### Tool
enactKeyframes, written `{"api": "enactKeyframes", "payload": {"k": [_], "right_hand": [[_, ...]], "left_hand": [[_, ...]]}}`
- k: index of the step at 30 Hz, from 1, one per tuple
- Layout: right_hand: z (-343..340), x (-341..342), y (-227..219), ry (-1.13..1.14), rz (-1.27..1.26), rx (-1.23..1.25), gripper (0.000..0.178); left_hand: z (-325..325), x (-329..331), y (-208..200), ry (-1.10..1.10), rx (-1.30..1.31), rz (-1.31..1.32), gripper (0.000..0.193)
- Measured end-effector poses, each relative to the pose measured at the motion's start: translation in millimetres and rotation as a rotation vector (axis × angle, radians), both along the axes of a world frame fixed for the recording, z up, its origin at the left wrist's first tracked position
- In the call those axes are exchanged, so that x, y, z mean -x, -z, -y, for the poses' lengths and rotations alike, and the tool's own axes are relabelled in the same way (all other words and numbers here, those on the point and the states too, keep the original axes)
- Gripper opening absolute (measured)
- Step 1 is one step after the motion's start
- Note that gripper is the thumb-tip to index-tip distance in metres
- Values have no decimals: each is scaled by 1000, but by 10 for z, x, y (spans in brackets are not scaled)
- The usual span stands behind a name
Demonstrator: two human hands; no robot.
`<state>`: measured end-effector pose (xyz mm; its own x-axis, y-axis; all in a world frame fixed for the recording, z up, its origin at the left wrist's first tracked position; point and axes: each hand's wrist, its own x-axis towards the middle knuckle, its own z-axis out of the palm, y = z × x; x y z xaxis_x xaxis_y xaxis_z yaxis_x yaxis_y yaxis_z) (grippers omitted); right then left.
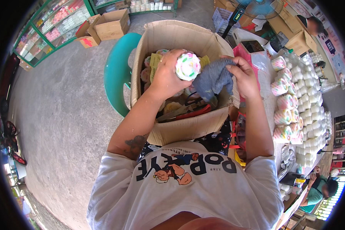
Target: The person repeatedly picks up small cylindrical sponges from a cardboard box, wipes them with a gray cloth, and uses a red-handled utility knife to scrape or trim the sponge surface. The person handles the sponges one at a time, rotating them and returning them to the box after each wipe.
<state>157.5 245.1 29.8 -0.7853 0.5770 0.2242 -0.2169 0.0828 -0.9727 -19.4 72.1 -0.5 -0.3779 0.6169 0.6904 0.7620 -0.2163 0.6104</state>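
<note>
Over an open cardboard box (188, 131), my left hand (165, 74) is closed round a small white tub-shaped piece (188, 66) with pink and green spots and a ruffled rim. My right hand (244, 79) pinches a grey-blue cloth (214, 79) by its upper corner. The cloth hangs beside the spotted piece; I cannot tell whether they touch. Inside the box, partly hidden by my hands, lie several similar pieces, yellow paper (155, 63) and, near the front wall, something red and flat (195, 111).
A teal plastic chair (117, 76) stands behind the box's left side. To the right, a table holds rows of patterned rolls (283, 115) and stacked white cups (308, 103). A fan (257, 8) stands at the back. Another person (317, 195) sits at the lower right.
</note>
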Motion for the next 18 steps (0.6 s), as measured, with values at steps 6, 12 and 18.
{"api": "enactKeyframes", "payload": {"k": [6,12,18], "right_hand": [[656,384,110,301,-73,-1048,25],[679,400,195,225,57,-1345,31],[533,267,-124,6,632,-900,18]], "left_hand": [[-62,3,80,-87,10,-196,72],[-34,15,85,-72,27,-156,74],[51,-24,-56,-250,25,-380,73]]}}
